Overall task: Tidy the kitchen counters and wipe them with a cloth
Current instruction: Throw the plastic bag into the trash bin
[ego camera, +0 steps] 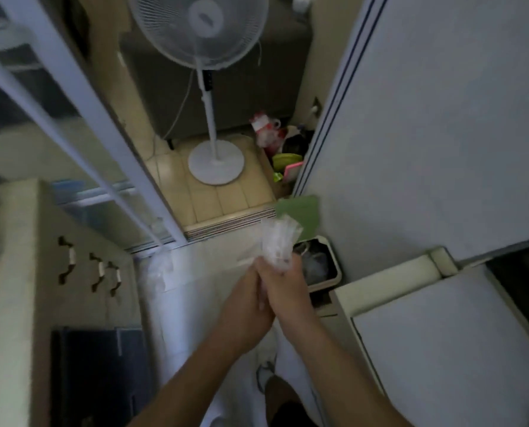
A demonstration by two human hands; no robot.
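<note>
Your left hand and right hand meet mid-frame, fingers pinching a crumpled clear wrapper, with the bin at two o'clock. You seem to be clearing rubbish; no cloth shows, so wiping the table likely remains.

Crinkled clear plastic wrapper

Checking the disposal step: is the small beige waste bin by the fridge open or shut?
Open. The small beige waste bin shows no lid over its mouth, and its clear liner bag is exposed inside. Fill level: cannot tell.
</note>
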